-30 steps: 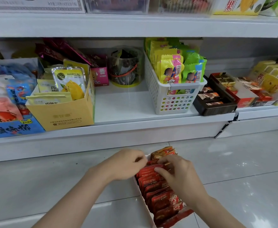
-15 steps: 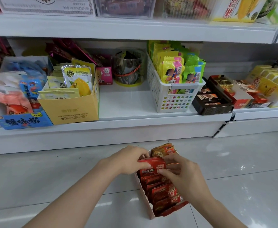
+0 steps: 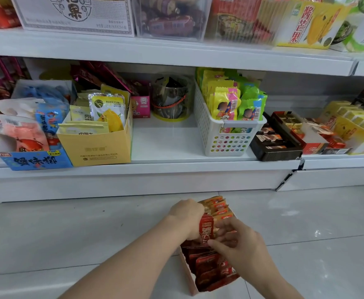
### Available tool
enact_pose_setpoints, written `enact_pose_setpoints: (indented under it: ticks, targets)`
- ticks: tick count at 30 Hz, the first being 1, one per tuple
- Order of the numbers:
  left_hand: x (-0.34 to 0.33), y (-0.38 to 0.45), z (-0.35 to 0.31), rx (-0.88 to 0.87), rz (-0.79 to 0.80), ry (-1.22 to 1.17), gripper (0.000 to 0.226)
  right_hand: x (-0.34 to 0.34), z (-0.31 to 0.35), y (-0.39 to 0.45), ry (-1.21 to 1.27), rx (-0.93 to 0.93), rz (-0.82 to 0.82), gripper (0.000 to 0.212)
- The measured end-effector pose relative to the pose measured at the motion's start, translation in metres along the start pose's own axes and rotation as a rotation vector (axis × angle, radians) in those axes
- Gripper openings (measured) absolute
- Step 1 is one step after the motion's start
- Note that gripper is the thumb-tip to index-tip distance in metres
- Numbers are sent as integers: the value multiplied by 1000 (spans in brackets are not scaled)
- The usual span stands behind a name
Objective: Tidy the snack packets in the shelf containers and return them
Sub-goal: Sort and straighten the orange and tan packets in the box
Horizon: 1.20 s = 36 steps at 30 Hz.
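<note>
Status: mid-sort, container off the shelf and on the floor. Left hand [image 3: 186,214] has its fingers curled round the top of a red snack packet [image 3: 206,230], which stands upright on its short edge. Right hand [image 3: 239,242] pinches the same packet's lower edge between thumb and forefinger, other fingers loosely bent over the row behind.

Narrow display tray [image 3: 188,277] sits directly under both hands. Beyond the fingertips, toward the shelf, orange packets [image 3: 216,205] stand fairly neat. Below the right wrist, nearest the person, dark red packets [image 3: 209,266] lie slumped and overlapping; one spills over the near end of the tray.

Judged progress: roughly halfway on this tray. The far orange section looks done. The held packet is not yet seated in line. The near red section looks unsorted.

Left to do: straighten the near rows, tuck the spilled packet in, lift the tray back. Likely home is the bare shelf gap [image 3: 166,139] between the yellow carton [image 3: 97,147] and the white basket [image 3: 226,137], straight ahead of the fingers. Can't tell whether the other containers on the shelf have been tidied.
</note>
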<state>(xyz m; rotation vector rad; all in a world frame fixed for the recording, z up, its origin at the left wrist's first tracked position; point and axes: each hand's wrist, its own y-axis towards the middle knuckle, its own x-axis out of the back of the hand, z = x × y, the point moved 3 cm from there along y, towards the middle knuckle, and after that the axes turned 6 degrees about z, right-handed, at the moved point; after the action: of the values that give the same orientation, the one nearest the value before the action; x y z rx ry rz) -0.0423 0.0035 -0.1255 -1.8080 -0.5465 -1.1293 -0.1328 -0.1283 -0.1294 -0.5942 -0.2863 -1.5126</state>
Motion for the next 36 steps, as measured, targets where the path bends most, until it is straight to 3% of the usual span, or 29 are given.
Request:
enact_pose_setpoints:
  ticks: [5, 10, 13, 20, 24, 27, 32, 36]
  targets:
    - [1, -5, 22, -55, -53, -197, 34, 3, -2, -6, 17, -14, 5, 23]
    - [-13, -15, 36, -17, -183, -383, 49, 3, -4, -7, 23, -38, 16, 19]
    - [-23, -19, 33, -26, -229, -425, 39, 4, -4, -6, -8, -40, 10, 16]
    - [-13, -22, 40, -46, -101, -709, 38, 0, -1, -1, -49, -18, -42, 3]
    - [-13, -20, 50, -120, -36, -760, 15, -3, 0, 0, 4, -25, -74, 21]
    - [-11, -17, 53, -149, -19, -822, 24, -4, 2, 0, -21, 8, -83, 25]
    - [-4, -14, 52, -183, -53, -637, 22, -8, 3, -4, -124, 43, 32, 23]
    - [-5, -16, 40, -217, -55, -380, 31, -7, 2, -4, -89, 30, -1, 22]
